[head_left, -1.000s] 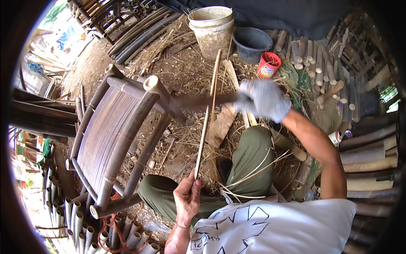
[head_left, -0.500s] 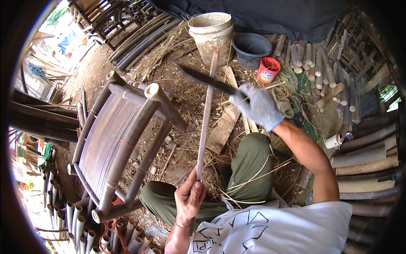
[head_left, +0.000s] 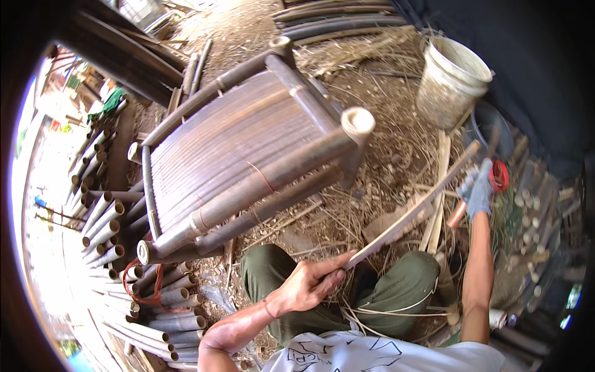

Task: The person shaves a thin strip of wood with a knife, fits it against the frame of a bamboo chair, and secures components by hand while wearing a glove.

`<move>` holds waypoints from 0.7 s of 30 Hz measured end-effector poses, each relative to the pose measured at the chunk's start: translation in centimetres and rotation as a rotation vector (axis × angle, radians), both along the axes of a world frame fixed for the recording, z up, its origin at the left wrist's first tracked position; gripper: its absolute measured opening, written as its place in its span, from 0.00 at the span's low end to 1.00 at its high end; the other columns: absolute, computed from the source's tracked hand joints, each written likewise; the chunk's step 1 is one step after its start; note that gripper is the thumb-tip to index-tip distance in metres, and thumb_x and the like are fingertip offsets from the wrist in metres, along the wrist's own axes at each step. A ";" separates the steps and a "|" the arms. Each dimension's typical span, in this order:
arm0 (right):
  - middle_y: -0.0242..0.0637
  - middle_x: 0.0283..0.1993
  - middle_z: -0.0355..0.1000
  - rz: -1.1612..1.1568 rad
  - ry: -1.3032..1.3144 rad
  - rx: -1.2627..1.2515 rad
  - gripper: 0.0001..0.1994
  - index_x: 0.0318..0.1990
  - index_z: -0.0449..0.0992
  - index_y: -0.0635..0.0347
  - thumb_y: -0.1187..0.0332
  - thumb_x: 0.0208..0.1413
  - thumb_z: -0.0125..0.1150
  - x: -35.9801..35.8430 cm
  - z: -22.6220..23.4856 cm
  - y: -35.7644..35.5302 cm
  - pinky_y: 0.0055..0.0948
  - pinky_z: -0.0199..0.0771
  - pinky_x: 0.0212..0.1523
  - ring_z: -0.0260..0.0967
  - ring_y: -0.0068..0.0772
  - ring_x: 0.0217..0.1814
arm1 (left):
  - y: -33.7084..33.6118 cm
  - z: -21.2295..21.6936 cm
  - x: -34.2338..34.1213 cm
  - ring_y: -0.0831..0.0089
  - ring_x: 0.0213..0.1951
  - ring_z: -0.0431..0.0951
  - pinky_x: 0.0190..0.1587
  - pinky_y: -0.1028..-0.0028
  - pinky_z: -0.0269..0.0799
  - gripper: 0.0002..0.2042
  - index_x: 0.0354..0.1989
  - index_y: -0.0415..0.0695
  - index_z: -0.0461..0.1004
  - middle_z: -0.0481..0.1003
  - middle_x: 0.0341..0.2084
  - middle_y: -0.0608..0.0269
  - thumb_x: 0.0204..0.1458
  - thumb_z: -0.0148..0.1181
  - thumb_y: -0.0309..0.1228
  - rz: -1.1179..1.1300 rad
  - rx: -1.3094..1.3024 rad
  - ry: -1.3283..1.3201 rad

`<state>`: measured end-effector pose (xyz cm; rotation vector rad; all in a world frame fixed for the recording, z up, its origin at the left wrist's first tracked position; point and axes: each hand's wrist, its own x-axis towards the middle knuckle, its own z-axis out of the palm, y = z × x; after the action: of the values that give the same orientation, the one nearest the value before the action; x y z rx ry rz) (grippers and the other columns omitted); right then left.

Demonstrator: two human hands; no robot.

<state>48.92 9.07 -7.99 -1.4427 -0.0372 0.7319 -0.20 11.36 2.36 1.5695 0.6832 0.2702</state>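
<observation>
My bare left hand (head_left: 310,285) is closed around the near end of a long bamboo strip (head_left: 406,218). The strip slants up and to the right, over my bent knees. My right hand (head_left: 477,191), in a grey-white glove, grips a knife by its brown handle (head_left: 457,213). The knife's dark blade (head_left: 494,141) points away from me, blurred, to the right of the strip's far tip. Just behind the glove shows a red tub (head_left: 499,176). Left of the strip stands a bamboo seat frame (head_left: 279,170) with a slatted top.
A dirty white bucket (head_left: 452,84) stands at the far right, beside a dark basin (head_left: 493,127). Cut bamboo tubes (head_left: 105,229) are stacked at the left, and more lie at the right edge. Split strips and shavings litter the dirt floor (head_left: 372,124).
The view has swung, so the seat frame and buckets appear shifted right. The knife has come off the strip to its right side. The strip now leans further right, still in my left hand.
</observation>
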 end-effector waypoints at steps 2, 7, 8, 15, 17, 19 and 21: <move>0.23 0.11 0.52 0.042 -0.048 -0.128 0.32 0.21 0.60 0.45 0.27 0.59 0.48 0.8 -3.5 -0.2 0.31 0.53 0.09 0.51 0.24 0.08 | 1.9 1.8 -2.0 0.81 0.27 0.73 0.33 0.75 0.73 0.18 0.64 0.42 0.71 0.75 0.23 0.67 0.67 0.53 0.30 0.119 -0.070 0.027; 0.58 0.34 0.74 0.333 -0.854 -0.950 0.20 0.41 0.75 0.65 0.53 0.56 0.64 -5.0 -15.3 -3.8 0.49 0.72 0.47 0.75 0.60 0.43 | 12.0 4.4 -8.7 0.73 0.33 0.79 0.36 0.70 0.73 0.11 0.47 0.41 0.78 0.79 0.28 0.57 0.66 0.56 0.35 0.612 0.349 0.262; 0.59 0.39 0.75 0.407 -0.736 -1.048 0.22 0.51 0.73 0.64 0.59 0.54 0.65 -7.3 -15.6 -4.1 0.49 0.72 0.49 0.75 0.60 0.47 | 14.3 4.7 -11.1 0.67 0.34 0.81 0.37 0.67 0.74 0.12 0.46 0.42 0.79 0.80 0.30 0.53 0.65 0.57 0.37 0.699 0.548 0.353; 0.60 0.55 0.71 0.430 -0.720 -1.278 0.33 0.64 0.63 0.65 0.65 0.51 0.68 -11.3 -13.4 -4.6 0.47 0.74 0.54 0.71 0.62 0.57 | 25.9 7.9 -15.9 0.51 0.40 0.81 0.42 0.56 0.74 0.18 0.40 0.52 0.84 0.82 0.35 0.54 0.62 0.54 0.51 0.807 1.003 1.025; 0.63 0.62 0.68 0.405 -0.783 -1.152 0.31 0.64 0.65 0.67 0.66 0.54 0.65 -11.6 -10.7 -5.4 0.48 0.71 0.61 0.70 0.61 0.61 | 27.1 7.8 -15.2 0.53 0.40 0.81 0.42 0.57 0.74 0.18 0.38 0.51 0.84 0.81 0.33 0.52 0.61 0.54 0.51 0.788 0.958 1.017; 0.59 0.59 0.71 0.301 -0.932 -1.065 0.31 0.66 0.64 0.65 0.66 0.54 0.65 -9.1 -11.5 -8.9 0.47 0.71 0.60 0.72 0.58 0.58 | 28.9 7.7 -13.6 0.51 0.38 0.81 0.40 0.55 0.74 0.19 0.36 0.50 0.84 0.81 0.31 0.51 0.62 0.54 0.51 0.721 0.944 1.007; 0.52 0.53 0.73 0.272 -0.825 -0.949 0.32 0.67 0.62 0.62 0.65 0.55 0.65 -7.9 -10.7 -10.4 0.44 0.71 0.57 0.73 0.51 0.53 | 29.7 8.1 -13.3 0.48 0.34 0.81 0.38 0.52 0.74 0.20 0.34 0.49 0.83 0.80 0.27 0.49 0.63 0.53 0.50 0.724 0.957 0.931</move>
<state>40.99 -1.29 -18.65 -2.6165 -0.5971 0.3005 -13.45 41.05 10.48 2.2960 2.0866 0.4308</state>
